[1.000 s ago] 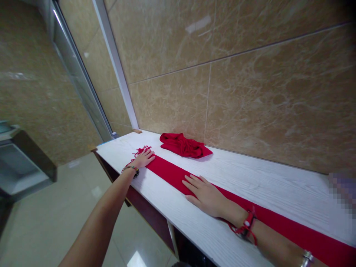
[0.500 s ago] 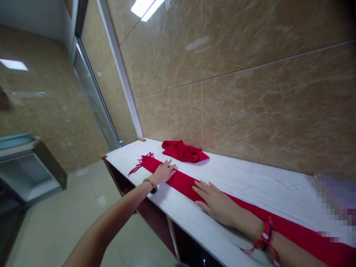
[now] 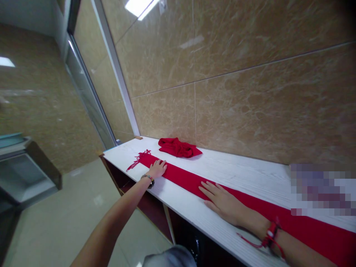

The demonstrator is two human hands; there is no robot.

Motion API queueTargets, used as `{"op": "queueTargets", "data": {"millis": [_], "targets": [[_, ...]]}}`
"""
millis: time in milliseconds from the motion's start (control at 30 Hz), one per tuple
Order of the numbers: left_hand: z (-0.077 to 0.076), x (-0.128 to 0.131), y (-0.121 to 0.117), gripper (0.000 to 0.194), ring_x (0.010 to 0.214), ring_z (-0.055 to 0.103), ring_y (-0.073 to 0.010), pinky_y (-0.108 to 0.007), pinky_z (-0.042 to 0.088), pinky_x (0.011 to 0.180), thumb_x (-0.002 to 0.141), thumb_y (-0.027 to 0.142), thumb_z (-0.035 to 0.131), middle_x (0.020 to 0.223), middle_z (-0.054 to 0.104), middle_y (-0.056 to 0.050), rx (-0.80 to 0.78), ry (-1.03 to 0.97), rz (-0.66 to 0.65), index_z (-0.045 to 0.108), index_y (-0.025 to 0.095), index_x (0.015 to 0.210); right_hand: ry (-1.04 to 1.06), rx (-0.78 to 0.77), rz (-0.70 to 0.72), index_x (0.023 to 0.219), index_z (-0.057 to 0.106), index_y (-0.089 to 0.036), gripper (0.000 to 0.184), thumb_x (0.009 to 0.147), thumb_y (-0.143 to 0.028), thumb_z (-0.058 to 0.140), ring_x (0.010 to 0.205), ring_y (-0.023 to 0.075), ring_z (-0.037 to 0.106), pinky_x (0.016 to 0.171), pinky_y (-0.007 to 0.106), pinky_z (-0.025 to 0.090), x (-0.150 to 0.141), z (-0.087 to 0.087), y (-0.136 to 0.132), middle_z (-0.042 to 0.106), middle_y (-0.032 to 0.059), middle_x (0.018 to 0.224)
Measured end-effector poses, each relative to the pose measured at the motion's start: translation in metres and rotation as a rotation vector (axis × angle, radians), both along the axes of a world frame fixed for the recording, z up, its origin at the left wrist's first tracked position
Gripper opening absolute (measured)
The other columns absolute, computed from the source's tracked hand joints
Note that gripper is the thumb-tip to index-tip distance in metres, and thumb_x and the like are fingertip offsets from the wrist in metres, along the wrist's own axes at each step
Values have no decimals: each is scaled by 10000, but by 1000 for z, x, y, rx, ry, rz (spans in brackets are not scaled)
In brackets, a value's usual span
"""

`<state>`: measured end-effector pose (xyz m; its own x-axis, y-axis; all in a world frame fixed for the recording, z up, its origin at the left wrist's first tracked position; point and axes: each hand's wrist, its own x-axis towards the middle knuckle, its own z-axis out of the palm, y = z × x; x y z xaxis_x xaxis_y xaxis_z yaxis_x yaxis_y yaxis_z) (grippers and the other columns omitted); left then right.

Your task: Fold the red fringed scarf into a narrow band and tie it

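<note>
A long red scarf lies flat along the white tabletop, its fringe spread at the far left end. My left hand rests open on the scarf near that fringe, fingers laid over the cloth. Farther right, my right hand lies flat on the scarf with its fingers spread. The right forearm covers part of the cloth. Against the wall sits a crumpled red cloth, apart from both hands.
The white table stands along a tan tiled wall. Something pixelated is at the table's right. Open compartments show beneath the tabletop. Across the floor stands a cabinet with a light-blue basin on it.
My right hand has slid to the right along the scarf, so the hands are farther apart. The view has shifted slightly. The crumpled cloth stays by the wall.
</note>
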<state>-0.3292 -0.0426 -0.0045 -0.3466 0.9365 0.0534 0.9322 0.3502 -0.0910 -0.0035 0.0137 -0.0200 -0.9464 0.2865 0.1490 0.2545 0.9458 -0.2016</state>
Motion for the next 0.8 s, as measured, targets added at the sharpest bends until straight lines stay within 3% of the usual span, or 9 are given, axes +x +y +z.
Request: {"op": "queueTargets", "data": {"millis": [100,167,333,433,533,633,800], "targets": [[0,22,16,453,1270,254,-402,-648,274,879,895,303,225,1373,333,-214,10,11,101,375,167,1301,-16,19,-22,1358,344,-147,569,911,-488,254,1309,258,244,1066,481,214,18,7,-3,298,124,1418],[1,47,30,453,1290,187,-421,-653,232,906,878,317,281,1408,280,-208,8,10,73,412,155,1280,-42,27,-64,1370,315,-134,579,914,-484,244,1318,258,219,1072,478,198,36,15,-6,276,124,1427],[3,142,59,505,1321,148,-371,-574,237,973,859,451,353,1457,209,-143,-59,-75,-213,411,208,1298,-152,5,-226,1387,261,-111,601,916,-484,235,1331,261,165,1072,493,178,92,27,-14,240,127,1438],[1,205,66,578,1335,123,-342,-548,234,994,850,567,317,1474,171,-104,-136,-175,-429,335,268,1345,-176,4,-295,1392,245,-112,607,915,-488,233,1332,270,155,1067,503,179,124,23,-15,219,124,1446],[-3,255,68,629,1339,69,-348,-579,192,997,852,602,274,1482,113,-111,-193,-251,-566,258,265,1382,-149,35,-371,1392,247,-116,601,916,-482,239,1329,272,171,1061,502,193,155,16,-14,229,131,1445],[-7,286,69,601,1339,50,-354,-613,160,988,877,559,259,1482,95,-110,-167,-254,-593,215,264,1399,-120,75,-458,1383,276,-115,580,921,-464,243,1320,274,208,1052,501,216,186,11,-12,262,144,1432],[-5,303,68,546,1337,60,-352,-611,154,990,901,494,231,1484,86,-93,-183,-200,-580,202,284,1404,-122,206,-621,1351,334,-84,536,923,-405,305,1293,289,276,1020,516,272,247,1,-5,318,172,1401]]}}
